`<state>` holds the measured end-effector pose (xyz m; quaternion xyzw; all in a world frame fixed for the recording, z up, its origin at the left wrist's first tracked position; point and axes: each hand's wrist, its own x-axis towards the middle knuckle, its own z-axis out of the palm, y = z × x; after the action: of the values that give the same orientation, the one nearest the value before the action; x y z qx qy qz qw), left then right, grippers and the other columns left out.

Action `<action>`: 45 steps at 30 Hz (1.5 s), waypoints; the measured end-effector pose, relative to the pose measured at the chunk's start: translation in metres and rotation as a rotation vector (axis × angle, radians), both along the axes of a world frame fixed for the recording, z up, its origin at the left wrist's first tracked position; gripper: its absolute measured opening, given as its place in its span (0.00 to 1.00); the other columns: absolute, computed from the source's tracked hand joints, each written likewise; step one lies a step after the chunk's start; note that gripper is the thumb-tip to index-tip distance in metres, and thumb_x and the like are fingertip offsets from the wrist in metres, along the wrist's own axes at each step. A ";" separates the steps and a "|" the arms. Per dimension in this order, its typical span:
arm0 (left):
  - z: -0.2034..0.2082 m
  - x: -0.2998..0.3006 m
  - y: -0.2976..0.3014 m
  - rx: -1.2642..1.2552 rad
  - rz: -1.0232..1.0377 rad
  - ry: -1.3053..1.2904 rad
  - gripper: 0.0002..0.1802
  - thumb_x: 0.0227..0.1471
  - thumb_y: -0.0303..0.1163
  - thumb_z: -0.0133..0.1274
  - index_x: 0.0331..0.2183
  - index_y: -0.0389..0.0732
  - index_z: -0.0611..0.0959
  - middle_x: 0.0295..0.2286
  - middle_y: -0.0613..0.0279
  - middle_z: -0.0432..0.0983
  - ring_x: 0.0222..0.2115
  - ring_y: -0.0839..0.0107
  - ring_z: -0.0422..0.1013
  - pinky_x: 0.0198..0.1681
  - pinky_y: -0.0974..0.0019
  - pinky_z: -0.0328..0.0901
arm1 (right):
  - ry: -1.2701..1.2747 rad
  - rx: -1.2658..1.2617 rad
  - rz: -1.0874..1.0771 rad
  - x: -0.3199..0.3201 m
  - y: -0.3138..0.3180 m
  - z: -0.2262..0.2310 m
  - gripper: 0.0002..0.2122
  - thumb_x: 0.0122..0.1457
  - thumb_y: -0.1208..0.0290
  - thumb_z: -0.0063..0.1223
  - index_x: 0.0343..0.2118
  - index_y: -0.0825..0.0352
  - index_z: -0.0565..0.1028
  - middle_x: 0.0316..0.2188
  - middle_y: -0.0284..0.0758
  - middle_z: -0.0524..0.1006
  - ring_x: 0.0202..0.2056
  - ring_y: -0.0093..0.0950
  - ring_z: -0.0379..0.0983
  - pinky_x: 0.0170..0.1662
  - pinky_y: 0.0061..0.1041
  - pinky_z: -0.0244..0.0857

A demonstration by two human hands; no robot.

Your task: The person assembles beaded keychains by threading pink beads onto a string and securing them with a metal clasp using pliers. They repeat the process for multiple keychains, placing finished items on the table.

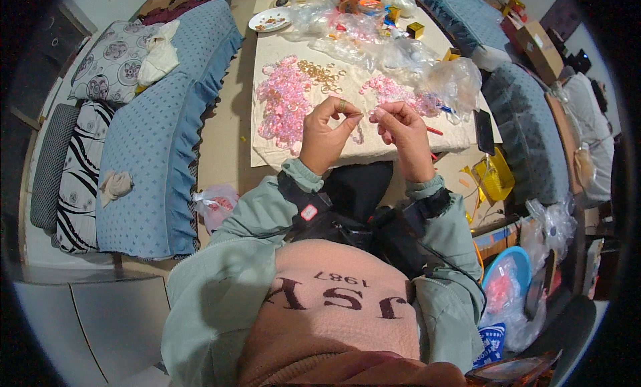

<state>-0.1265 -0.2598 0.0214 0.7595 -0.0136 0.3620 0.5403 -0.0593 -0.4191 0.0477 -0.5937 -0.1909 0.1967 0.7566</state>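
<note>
Sleeves: we see our two pale green forearms rising from the lower edge, meeting above the lap.
Left hand: raised over the near edge of the worktop; fingers pinched together on a small gold ring at the fingertips.
Right hand: just beside the left, fingertips nearly touching it; fingers closed on a tiny pale piece, too small for us to identify.
Gap between hands: very narrow; we cannot tell whether the ring and the pale piece touch.
Red stick: lies on the cloth just right of the right hand.
Pink pile: spread on the cloth beyond the left hand, apart from it.
Gold rings: loose cluster just beyond the pink pile, between it and the bags.
Second pink pile: beyond the right hand, beside a clear plastic bag.
Plate: far end of the worktop, left side.
Blue sofa: left of the worktop, well apart from both hands.
</note>
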 end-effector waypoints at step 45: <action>-0.005 0.000 0.000 -0.477 -0.634 0.272 0.10 0.59 0.32 0.53 0.40 0.38 0.76 0.33 0.68 0.73 0.36 0.80 0.68 0.42 0.73 0.63 | -1.090 -0.415 -0.062 0.000 -0.012 0.009 0.09 0.49 0.76 0.60 0.31 0.65 0.71 0.27 0.35 0.71 0.29 0.34 0.71 0.30 0.29 0.65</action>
<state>-0.1264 -0.2600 0.0168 0.6122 -0.0910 0.0672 0.7826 -0.0591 -0.4309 0.0562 -0.7504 -0.4925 -0.1260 0.4224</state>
